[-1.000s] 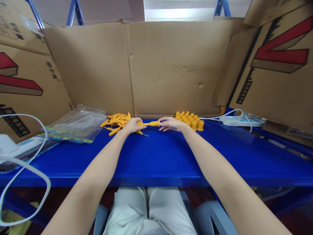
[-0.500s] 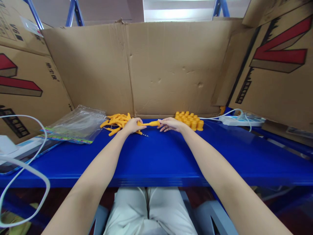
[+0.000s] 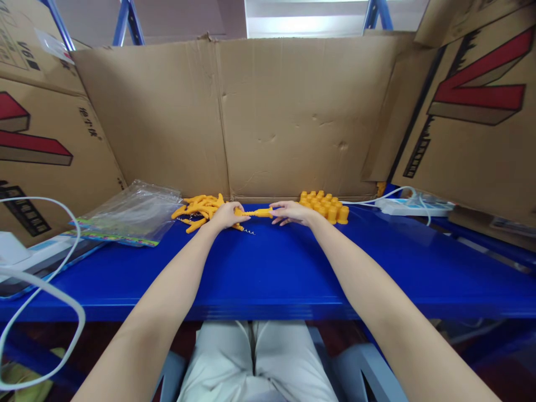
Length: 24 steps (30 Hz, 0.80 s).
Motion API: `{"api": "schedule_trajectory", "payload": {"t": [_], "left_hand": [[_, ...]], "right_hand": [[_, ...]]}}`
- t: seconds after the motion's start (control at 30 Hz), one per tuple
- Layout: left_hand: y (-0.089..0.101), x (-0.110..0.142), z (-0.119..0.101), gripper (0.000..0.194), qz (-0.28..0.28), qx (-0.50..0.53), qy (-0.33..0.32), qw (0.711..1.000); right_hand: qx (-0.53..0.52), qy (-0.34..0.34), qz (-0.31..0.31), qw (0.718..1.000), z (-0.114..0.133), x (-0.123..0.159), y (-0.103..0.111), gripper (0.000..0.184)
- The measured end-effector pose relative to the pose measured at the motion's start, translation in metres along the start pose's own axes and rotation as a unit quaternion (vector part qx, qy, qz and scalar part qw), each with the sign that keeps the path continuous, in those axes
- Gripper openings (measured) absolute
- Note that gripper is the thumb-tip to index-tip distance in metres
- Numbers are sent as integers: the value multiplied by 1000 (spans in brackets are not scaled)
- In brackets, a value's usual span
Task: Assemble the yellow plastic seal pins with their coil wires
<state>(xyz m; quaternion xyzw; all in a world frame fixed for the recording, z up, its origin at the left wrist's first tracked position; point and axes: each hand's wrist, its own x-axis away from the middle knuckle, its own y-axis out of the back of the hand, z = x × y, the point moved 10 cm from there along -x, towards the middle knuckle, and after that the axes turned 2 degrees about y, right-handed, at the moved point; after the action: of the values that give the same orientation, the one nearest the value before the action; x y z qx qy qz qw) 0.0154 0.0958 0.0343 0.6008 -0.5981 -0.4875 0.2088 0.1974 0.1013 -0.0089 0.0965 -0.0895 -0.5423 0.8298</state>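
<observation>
Little has changed over the last second: my hands have stayed in nearly the same spot, and only the fingers at the right end of the orange piece (image 3: 263, 213) have shifted slightly. I take that as a small adjustment, with the work still at the same stage. The piece lies just above the centre of the frame, stretched sideways between my hands over the blue tabletop (image 3: 272, 268).

My left hand (image 3: 227, 215) pinches its left end, thumb and fingers together, back of the hand upward. My right hand (image 3: 293, 211) has its fingertips closed on the thicker right end, the other fingers loosely fanned. Both forearms (image 3: 171, 279) reach in from the lower corners, converging.

Just left of centre, beside my left hand, lies a pile of orange handles (image 3: 203, 206) (one metal spiral (image 3: 248, 230) pokes out below my fingers); orange caps (image 3: 324, 206) stand right of centre.
</observation>
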Motion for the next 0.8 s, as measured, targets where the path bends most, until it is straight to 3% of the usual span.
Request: {"api": "schedule_trajectory", "payload": {"t": [0.1,0.27,0.4,0.57,0.8], "left_hand": [[0,0,0,29,0,2,2,1000],[0,1,-1,30,6,6,7,1000],[0,1,-2,29,4,2,2,1000],[0,1,-1,28,4,4,-1,1000],[0,0,1,31,2,1,5,1000]], "right_hand": [[-2,17,-7,1000,5,1,1,41],[9,-2,-6,1000,3,0,-3,25],[13,-2,-13,1000,4,2,-1,31],[20,8,-6,1000,4,1,0,54],[25,9,-18,999,2,-3,0,39]]}}
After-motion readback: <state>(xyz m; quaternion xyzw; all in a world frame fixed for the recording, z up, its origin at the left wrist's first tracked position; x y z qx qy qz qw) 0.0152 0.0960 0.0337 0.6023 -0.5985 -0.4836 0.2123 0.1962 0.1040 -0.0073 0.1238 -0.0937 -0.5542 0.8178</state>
